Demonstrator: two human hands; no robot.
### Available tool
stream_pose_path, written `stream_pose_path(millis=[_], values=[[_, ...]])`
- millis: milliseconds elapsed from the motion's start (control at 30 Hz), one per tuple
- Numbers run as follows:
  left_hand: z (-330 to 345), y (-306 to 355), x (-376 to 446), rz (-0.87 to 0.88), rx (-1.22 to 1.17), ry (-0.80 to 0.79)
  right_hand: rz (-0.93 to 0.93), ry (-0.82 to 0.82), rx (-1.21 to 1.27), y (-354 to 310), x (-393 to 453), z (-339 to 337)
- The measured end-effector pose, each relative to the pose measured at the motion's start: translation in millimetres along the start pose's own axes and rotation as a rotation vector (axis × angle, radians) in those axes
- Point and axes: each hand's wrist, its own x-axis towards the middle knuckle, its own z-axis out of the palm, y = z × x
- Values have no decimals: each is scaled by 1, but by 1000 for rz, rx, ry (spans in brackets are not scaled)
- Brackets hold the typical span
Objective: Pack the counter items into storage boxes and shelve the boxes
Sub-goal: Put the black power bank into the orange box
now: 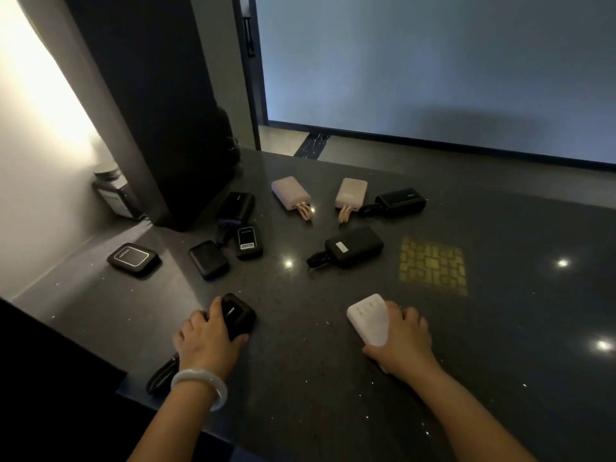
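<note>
**Both hands gripping power banks at the near edge of the table**

The left hand (208, 341), wearing a pale bangle (200, 388) at the wrist, is curling its fingers round a black power bank (238, 314) that is lying on the dark speckled table (300, 395); a black strap (163, 378) is trailing from beneath the hand toward the table's near edge. The right hand (405, 345) is holding a white power bank (370, 318), thumb on its near side and fingers wrapping the far side, with the bank resting on the table.

Farther back, more banks are lying scattered and apart from the hands. Two pink power banks (290, 193) (350, 193) with short looped cables are sitting side by side near the middle. A black bank with a wrist strap (398, 201) is lying just right of them, and another black bank bearing a white label (353, 246) is lying nearer. To the left, a cluster of small black banks (233, 235) is sitting close to a tall dark panel (150, 111), and a flat black bank with a pale outline (133, 260) is lying well to the left. A yellow-green patterned patch of light (433, 265) is showing on the table at right.
</note>
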Motion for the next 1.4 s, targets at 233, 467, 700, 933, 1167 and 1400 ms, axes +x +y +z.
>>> stream_pose_path(millis=[233,467,700,933,1167,1400], values=[[6,10,10,33,-27,-6,-17,16,86,15,-11,0],[15,78,-1,269,-120,-95,170,109,234,64,-33,-23],[19,170,-38,546,-259,-223,372,351,325,142,-96,-61],[32,280,-123,949,-323,-321,608,663,330,230,-217,-100],[41,359,-263,1368,-368,-495,868,869,186,306,-378,-124],[61,406,-402,1703,-358,-655,1011,874,135,355,-500,-113]])
